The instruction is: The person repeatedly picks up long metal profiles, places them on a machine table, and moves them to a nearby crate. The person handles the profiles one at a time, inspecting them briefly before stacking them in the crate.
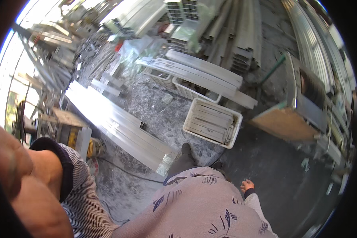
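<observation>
Left hand [10,166] sat huge and blurred at the left edge, near the lens; couldn't tell its grip or whether it held anything. The long aluminium profiles [119,127] lay flat on the dusty floor [154,107] just ahead: probably light, stiff, slick and sharp-ended, best gripped mid-length. Right hand [247,185] hung loosely open and empty, white crate [212,123] of offcuts lying beyond it.
</observation>
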The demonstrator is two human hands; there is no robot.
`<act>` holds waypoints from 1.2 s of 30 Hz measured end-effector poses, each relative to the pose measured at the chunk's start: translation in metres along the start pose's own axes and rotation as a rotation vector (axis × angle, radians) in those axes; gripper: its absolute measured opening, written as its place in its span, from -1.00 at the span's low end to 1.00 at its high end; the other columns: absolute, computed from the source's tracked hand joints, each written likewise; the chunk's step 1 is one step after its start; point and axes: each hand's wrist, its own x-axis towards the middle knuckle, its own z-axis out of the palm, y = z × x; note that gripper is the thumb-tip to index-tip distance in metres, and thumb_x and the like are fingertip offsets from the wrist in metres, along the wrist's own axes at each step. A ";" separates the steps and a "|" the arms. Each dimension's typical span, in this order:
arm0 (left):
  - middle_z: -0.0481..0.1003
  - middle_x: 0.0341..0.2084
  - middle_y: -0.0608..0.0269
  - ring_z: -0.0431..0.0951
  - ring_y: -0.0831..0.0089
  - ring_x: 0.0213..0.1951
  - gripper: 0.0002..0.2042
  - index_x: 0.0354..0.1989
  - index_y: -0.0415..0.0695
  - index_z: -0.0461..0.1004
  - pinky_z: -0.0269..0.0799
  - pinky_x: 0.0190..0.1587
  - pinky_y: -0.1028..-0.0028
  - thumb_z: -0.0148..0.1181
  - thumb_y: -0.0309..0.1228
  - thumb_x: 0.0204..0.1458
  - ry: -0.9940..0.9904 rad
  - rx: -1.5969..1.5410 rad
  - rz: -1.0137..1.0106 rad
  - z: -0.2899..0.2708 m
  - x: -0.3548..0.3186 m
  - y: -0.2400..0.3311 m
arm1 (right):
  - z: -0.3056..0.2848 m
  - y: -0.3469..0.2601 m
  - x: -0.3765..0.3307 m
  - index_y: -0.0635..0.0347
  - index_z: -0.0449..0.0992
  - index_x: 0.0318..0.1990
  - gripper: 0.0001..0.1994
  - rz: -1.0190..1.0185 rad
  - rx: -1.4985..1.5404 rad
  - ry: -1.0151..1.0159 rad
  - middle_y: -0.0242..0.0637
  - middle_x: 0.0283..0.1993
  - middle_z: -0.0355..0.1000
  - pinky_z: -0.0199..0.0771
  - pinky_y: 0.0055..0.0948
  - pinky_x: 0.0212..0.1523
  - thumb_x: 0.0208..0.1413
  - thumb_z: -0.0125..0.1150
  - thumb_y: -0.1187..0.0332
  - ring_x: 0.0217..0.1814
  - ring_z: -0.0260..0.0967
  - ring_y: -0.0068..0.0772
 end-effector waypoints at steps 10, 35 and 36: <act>0.53 -0.54 0.25 0.49 0.53 -0.44 -0.85 -0.31 -0.21 0.56 0.44 -0.35 0.43 0.38 -0.41 0.21 0.019 -0.281 -1.753 0.099 -0.377 0.029 | 0.086 -0.123 -0.021 0.20 0.18 0.52 -0.25 -0.034 -0.012 -0.088 -0.31 -0.28 0.45 0.25 -0.40 -0.58 0.13 0.25 0.56 -0.50 0.35 -0.44; 0.65 -0.44 0.24 0.64 0.44 -0.51 -0.72 -0.19 -0.17 0.65 0.54 -0.47 0.37 0.37 -0.16 0.21 0.512 -0.279 -3.480 0.206 -0.628 0.379 | 0.546 -0.485 0.030 0.32 0.28 0.44 -0.30 -0.397 -1.026 -0.237 -0.11 -0.31 0.52 0.28 -0.39 -0.60 0.10 0.31 0.61 -0.52 0.40 -0.41; 0.65 -0.44 0.24 0.65 0.43 -0.49 -0.70 -0.20 -0.17 0.65 0.56 -0.46 0.35 0.38 -0.14 0.20 0.493 -0.309 -3.576 0.209 -0.620 0.362 | 0.562 -0.497 0.025 0.34 0.29 0.43 -0.30 -0.417 -1.028 -0.329 -0.11 -0.28 0.54 0.35 -0.38 -0.56 0.09 0.34 0.57 -0.47 0.44 -0.40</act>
